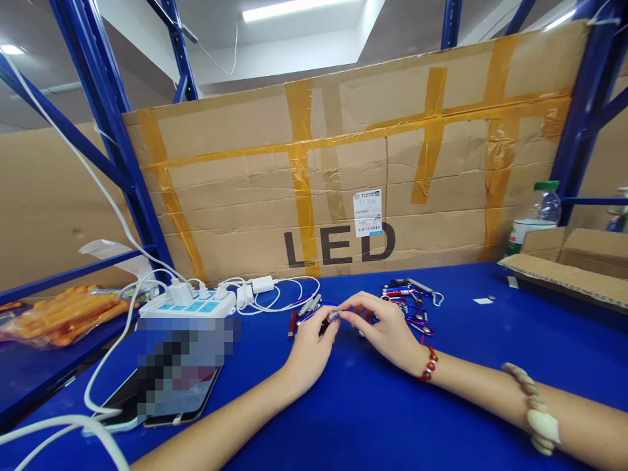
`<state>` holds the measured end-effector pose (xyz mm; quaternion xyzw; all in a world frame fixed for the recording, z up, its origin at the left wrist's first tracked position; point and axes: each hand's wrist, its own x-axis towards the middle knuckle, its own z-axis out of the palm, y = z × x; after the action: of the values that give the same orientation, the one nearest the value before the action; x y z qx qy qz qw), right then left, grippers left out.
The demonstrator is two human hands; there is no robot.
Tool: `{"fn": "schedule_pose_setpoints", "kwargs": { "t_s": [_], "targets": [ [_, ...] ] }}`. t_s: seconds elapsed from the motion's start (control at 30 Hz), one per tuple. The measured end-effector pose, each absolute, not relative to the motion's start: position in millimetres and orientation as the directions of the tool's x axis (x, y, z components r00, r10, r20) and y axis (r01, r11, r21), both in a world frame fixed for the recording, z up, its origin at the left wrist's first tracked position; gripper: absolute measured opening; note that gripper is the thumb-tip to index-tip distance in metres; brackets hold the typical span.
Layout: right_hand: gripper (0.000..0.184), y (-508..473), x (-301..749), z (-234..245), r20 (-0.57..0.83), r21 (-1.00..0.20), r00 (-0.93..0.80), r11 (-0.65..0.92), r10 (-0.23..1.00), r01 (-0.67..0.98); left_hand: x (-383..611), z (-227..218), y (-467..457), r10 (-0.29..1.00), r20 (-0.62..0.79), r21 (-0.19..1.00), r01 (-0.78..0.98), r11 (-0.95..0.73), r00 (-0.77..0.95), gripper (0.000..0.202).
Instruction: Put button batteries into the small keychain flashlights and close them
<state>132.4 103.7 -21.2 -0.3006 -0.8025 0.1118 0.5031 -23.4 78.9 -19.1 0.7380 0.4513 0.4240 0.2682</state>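
Both hands, left hand (310,347) and right hand (387,330), pinch a small flashlight (331,316) on the blue worktop (373,418), in front of the cardboard sheet (343,176).

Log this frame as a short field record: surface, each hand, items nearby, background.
surface: blue table
left hand: grips a small dark cylinder with a silvery tip
right hand: fingertips pinch the same tip; red bead bracelet at the wrist
nearby: pile of small coloured keychain lights, white power strip with chargers, phone
background: taped cardboard box marked LED, plastic bottle
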Motion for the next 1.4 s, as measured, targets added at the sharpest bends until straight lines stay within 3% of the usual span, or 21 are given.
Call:
{"fn": "schedule_pose_setpoints", "kwargs": {
  "t_s": [0.23,0.57,1.13,1.4],
  "targets": [
    [0.019,103.5,130.8,-24.5,0.743,-0.468,-0.390,0.839,0.544,0.279,-23.1,-18.6,80.5,0.874,0.380,0.783,0.398,-0.478,0.302,0.020],
    [0.020,101.4,131.6,-21.8,0.731,-0.479,-0.295,0.770,0.615,0.421,-22.6,-18.8,78.3,0.881,0.377,0.793,0.392,-0.466,0.285,0.021],
    [0.027,102.7,130.7,-18.1,0.768,-0.411,-0.362,0.840,0.529,0.355,-26.7,-18.9,76.4,0.861,0.402,0.796,0.347,-0.496,0.311,0.021],
    [0.027,109.2,136.8,-15.6,0.680,-0.398,-0.438,0.798,0.587,0.452,-26.7,-20.1,80.5,0.871,0.407,0.771,0.407,-0.489,0.276,0.024]
  ]
}}
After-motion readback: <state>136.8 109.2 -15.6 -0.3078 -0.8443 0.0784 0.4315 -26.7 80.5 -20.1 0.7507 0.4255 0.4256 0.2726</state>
